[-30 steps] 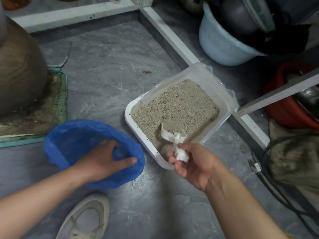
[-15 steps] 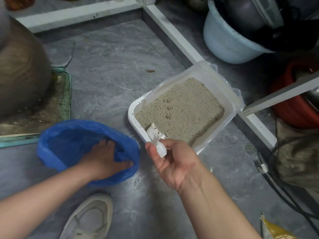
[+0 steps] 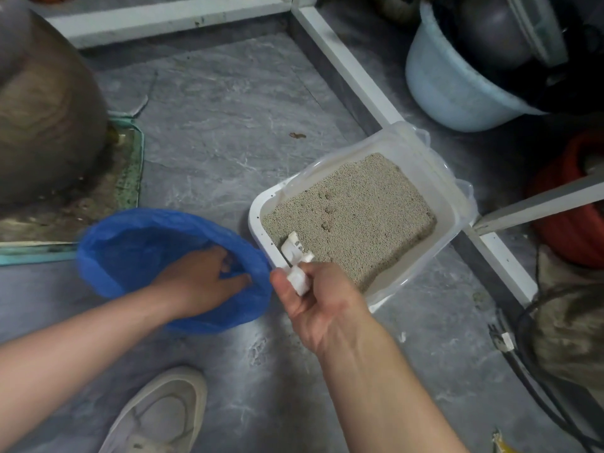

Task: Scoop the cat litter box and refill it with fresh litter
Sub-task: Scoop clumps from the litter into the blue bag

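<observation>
Grey marble-patterned floor, bounded at the far side and right by a white frame rail that meets in a corner at the top. A white litter box lined with a clear plastic liner stands on the floor against the right-hand rail, turned at an angle; it holds a level bed of beige cat litter with a few small clumps near the middle. The white scoop lies in the near left corner of the box, its blade tilted down onto the litter. The right hand holds the scoop by its handle, the grip closed around it with fingers curled and thumb along the side. Just left of the box, a blue plastic bag sits open on the floor, its rim close to the box's near left corner. The left hand reaches into the bag's mouth with the fingers spread and pressed against the inner plastic; the grip appears relaxed and flat, not pinching the bag.

Surroundings: a large brown rounded vessel on a green-edged tray at the left edge of the floor; a pale blue tub beyond the rail at the upper right; a red basin at the right edge; black cables at the lower right; a beige shoe at the near edge.
</observation>
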The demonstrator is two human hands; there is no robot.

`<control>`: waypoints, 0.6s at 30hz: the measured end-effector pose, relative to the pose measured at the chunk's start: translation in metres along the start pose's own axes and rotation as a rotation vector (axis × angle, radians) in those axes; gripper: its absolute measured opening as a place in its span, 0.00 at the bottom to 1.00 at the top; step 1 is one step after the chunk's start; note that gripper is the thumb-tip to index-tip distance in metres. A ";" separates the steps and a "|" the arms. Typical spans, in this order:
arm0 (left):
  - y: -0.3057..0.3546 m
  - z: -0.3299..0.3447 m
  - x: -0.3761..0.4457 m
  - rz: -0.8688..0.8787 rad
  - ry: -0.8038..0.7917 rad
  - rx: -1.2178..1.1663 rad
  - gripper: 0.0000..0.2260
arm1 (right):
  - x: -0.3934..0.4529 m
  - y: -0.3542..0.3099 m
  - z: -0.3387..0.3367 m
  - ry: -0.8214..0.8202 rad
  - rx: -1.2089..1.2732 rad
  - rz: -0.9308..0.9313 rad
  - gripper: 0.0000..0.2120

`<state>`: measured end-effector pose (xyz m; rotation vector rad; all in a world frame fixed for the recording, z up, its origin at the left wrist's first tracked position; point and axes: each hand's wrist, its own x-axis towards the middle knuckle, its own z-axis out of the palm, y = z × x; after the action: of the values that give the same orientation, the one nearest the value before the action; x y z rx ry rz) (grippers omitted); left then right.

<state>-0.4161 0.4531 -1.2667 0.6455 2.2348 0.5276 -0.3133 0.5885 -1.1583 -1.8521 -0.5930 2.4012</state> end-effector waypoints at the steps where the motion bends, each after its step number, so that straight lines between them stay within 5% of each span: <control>1: 0.004 -0.001 0.001 0.010 0.005 -0.014 0.16 | 0.002 0.004 -0.001 -0.003 0.001 0.005 0.06; 8: 0.027 -0.016 0.009 0.018 -0.026 -0.116 0.09 | 0.000 0.012 0.004 -0.102 0.018 0.106 0.10; 15: 0.035 -0.026 0.018 -0.010 -0.105 -0.207 0.19 | 0.006 0.009 0.017 -0.074 0.116 0.067 0.07; 18: 0.040 -0.029 0.017 0.032 -0.158 -0.243 0.16 | 0.017 0.010 0.021 -0.055 0.185 0.040 0.11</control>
<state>-0.4365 0.4901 -1.2360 0.5768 1.9769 0.7254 -0.3362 0.5779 -1.1728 -1.7448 -0.3263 2.4449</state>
